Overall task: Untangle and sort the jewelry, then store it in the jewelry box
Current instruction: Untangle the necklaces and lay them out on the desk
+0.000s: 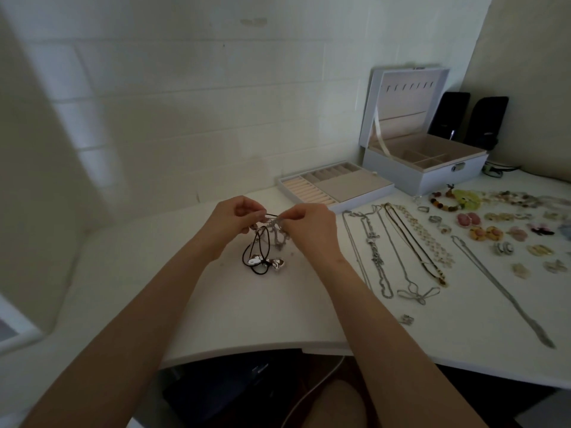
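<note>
In the head view, the left hand [238, 217] and the right hand [304, 223] are held close together just above the desk [247, 316]. Each has its fingertips curled in a pinch on the top of one tangle [265, 242] of black cord and silver chain. Lifting it this way probably lets the loops hang apart and shows where they cross. Two silver pendants [256, 260] rest on the desk below.

To the right lie six necklaces [417, 251], as far as I can count, stretched straight and side by side, likely so they cannot knot again. Beyond them are small groups of earrings and beads, too blurred to count.

One jewelry box [432, 177] stands open by the wall. Its one tray [336, 186] sits just beside it, and both look ready for filling.
</note>
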`<state>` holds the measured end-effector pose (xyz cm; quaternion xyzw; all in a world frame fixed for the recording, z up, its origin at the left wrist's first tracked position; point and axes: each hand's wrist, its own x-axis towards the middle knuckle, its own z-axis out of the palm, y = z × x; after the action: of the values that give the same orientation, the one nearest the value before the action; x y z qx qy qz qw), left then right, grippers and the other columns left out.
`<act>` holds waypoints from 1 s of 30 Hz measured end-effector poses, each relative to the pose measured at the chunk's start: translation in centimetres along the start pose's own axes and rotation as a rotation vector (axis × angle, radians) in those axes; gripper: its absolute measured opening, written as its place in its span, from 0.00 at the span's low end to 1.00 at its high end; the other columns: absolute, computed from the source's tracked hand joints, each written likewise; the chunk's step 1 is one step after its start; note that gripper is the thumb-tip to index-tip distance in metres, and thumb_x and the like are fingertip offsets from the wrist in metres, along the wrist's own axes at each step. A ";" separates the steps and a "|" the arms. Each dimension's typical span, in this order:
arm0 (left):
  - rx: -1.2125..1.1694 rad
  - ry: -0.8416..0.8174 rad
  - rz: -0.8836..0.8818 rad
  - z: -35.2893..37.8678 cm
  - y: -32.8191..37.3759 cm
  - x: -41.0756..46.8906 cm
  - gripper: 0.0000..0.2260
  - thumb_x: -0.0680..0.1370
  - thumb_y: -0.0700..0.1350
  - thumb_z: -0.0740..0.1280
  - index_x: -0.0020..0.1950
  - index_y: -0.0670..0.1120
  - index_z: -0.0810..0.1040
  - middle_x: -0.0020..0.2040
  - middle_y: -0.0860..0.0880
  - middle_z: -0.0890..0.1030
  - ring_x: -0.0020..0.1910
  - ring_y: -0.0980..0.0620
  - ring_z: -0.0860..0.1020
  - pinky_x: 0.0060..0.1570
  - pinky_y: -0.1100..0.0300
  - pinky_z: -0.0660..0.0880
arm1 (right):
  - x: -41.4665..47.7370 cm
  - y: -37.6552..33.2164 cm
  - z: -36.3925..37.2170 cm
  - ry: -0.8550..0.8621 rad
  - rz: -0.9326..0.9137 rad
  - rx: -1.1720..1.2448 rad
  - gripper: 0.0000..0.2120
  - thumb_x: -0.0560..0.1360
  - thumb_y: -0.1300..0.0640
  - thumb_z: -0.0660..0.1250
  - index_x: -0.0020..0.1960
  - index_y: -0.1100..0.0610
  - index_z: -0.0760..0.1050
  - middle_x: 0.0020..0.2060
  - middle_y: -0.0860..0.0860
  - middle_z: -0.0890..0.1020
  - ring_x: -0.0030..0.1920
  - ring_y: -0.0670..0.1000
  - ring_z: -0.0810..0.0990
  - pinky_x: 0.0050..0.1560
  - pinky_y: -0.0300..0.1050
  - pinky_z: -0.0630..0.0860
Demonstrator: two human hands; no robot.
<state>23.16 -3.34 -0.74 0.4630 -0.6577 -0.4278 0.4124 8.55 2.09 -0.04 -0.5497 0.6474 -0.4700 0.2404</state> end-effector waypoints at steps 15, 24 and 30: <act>0.124 -0.230 -0.008 -0.3 1.1 -0.9 0.04 0.75 0.49 0.68 0.47 0.50 0.79 0.45 0.54 0.83 0.45 0.60 0.79 0.46 0.65 0.71 | 1.2 -1.6 -1.0 -0.115 0.083 0.473 0.09 0.74 0.69 0.64 0.48 0.61 0.80 0.37 0.55 0.82 0.33 0.47 0.80 0.31 0.33 0.74; 0.058 -0.197 0.046 -0.3 0.8 -0.8 0.02 0.76 0.37 0.68 0.47 0.42 0.78 0.41 0.52 0.82 0.40 0.58 0.80 0.43 0.64 0.75 | 1.4 -2.0 -1.7 -0.123 -0.017 0.527 0.11 0.72 0.69 0.66 0.50 0.58 0.81 0.40 0.54 0.82 0.26 0.35 0.74 0.27 0.28 0.67; -0.059 -0.196 0.002 0.0 1.0 -0.8 0.05 0.81 0.39 0.60 0.46 0.43 0.73 0.41 0.52 0.83 0.39 0.55 0.83 0.38 0.66 0.76 | 1.7 -1.9 -1.7 -0.133 -0.048 0.462 0.12 0.70 0.68 0.69 0.49 0.55 0.82 0.37 0.50 0.80 0.28 0.35 0.74 0.30 0.26 0.66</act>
<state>23.04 -2.37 0.06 0.4057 -0.6824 -0.4899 0.3601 7.56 1.13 2.70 -0.5249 0.4923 -0.5740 0.3907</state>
